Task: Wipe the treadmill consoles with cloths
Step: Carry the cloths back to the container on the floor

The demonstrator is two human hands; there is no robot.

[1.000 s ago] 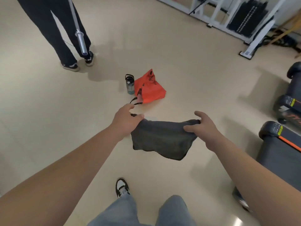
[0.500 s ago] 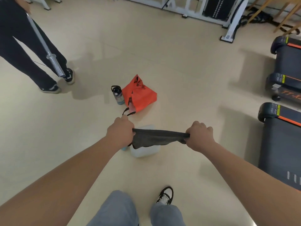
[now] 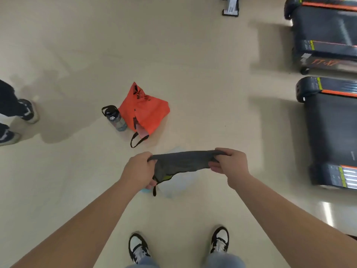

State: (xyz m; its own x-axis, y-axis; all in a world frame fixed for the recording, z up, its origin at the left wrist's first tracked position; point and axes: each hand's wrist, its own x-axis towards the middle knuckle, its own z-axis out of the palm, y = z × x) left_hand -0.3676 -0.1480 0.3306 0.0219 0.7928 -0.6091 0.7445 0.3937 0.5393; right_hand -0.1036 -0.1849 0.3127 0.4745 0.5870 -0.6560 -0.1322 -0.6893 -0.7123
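Stretching soft grey cloth (image 3: 181, 163) between left hand (image 3: 138, 170) and right hand (image 3: 230, 165).

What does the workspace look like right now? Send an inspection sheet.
Surface: beige floor, glossy.
Job's things: cloth stretched between both hands; near treadmill and far treadmill at right, consoles out of view.
Clutter: orange bag, bottle beside it; pale container under the cloth, partly hidden.
Grippers: left hand and right hand each grip a cloth end.
Cables: nothing seen.
Surroundings: another person's legs at left; frame foot at top.
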